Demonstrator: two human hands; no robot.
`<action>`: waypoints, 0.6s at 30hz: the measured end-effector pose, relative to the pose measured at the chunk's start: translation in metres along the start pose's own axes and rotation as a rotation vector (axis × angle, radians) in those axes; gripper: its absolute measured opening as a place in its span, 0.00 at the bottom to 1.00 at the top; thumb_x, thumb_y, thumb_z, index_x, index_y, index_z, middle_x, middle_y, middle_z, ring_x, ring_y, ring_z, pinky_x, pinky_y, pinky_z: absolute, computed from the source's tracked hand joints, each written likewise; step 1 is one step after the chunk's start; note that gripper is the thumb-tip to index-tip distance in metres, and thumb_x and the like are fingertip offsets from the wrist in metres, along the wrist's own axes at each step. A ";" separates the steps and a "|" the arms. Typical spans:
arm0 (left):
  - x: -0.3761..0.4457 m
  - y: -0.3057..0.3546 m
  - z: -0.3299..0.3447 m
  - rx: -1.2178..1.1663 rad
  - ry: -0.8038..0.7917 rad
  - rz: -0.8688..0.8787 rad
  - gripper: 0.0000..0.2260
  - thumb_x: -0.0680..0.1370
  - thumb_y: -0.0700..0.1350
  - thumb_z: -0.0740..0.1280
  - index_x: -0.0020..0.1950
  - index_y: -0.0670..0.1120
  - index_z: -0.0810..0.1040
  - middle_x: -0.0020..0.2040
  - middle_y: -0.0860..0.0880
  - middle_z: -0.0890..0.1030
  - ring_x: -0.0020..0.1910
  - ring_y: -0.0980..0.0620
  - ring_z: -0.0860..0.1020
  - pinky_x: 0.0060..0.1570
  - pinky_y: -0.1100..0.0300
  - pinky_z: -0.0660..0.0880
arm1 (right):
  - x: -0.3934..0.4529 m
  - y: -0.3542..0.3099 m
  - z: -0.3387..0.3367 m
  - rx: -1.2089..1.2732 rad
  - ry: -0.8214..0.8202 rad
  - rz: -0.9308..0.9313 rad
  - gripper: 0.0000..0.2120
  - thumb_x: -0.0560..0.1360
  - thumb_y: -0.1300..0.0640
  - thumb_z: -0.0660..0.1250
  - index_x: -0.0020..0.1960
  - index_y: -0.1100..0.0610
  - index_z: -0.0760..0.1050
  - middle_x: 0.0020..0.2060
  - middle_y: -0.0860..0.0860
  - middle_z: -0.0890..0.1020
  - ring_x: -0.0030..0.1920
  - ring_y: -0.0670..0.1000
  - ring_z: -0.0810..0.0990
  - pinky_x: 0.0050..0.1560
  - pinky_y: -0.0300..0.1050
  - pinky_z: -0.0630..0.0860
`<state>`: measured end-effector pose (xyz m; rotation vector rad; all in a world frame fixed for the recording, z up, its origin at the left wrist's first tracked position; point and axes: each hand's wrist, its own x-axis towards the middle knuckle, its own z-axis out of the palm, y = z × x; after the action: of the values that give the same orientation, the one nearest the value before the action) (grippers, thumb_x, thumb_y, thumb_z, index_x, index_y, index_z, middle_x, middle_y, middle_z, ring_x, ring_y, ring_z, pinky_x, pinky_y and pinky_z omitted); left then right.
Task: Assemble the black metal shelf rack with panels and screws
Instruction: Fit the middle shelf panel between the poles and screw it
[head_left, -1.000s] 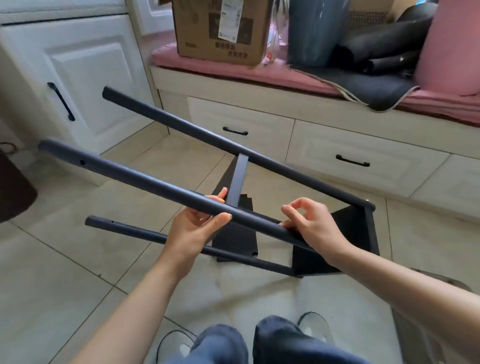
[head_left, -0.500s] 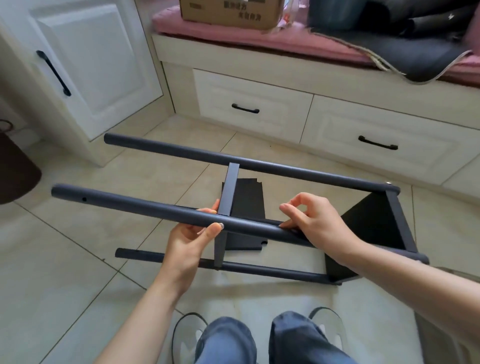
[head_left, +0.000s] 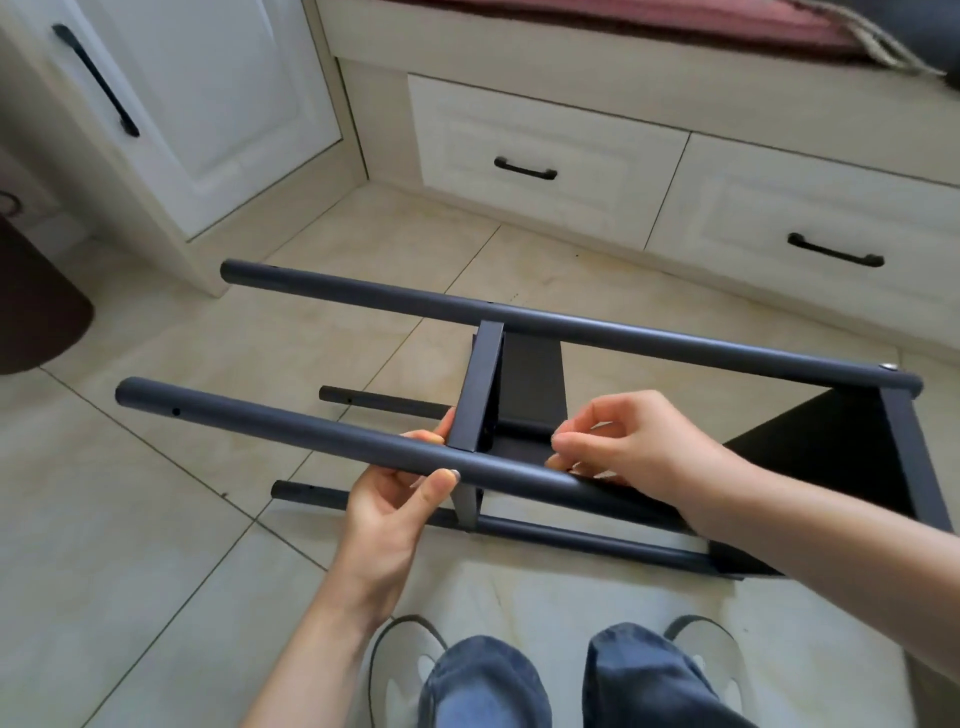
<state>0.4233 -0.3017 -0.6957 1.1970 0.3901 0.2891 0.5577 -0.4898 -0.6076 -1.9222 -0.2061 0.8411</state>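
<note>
While rack (head_left: 613, 332) lies sideways, both hands' fingers (head_left: 441, 480) grip near tube (head_left: 291, 431).

No legible text or labels

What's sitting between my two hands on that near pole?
In the head view, the upright edge of the middle shelf panel meets the near pole between the left hand and the right hand.
</note>
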 end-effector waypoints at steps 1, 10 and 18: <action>-0.001 -0.001 0.000 -0.015 0.015 -0.001 0.23 0.62 0.59 0.83 0.52 0.53 0.84 0.56 0.49 0.84 0.57 0.51 0.82 0.60 0.56 0.77 | 0.003 -0.002 0.002 0.047 -0.026 0.018 0.05 0.75 0.59 0.73 0.45 0.62 0.82 0.36 0.53 0.87 0.33 0.44 0.83 0.36 0.34 0.78; -0.020 -0.008 -0.001 -0.041 0.129 0.002 0.25 0.58 0.61 0.84 0.53 0.57 0.85 0.52 0.50 0.86 0.54 0.52 0.83 0.55 0.62 0.78 | 0.028 -0.009 0.032 0.161 -0.206 0.138 0.05 0.75 0.58 0.73 0.45 0.60 0.85 0.31 0.52 0.83 0.30 0.44 0.77 0.33 0.34 0.76; -0.025 -0.005 0.007 -0.047 0.199 0.008 0.27 0.57 0.60 0.84 0.52 0.53 0.85 0.50 0.48 0.86 0.53 0.50 0.83 0.65 0.50 0.76 | 0.044 0.000 0.033 0.381 -0.399 0.304 0.08 0.78 0.63 0.67 0.51 0.66 0.82 0.40 0.57 0.85 0.34 0.46 0.78 0.38 0.35 0.77</action>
<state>0.4040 -0.3196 -0.6945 1.1277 0.5490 0.4240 0.5697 -0.4447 -0.6375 -1.4345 0.0138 1.3621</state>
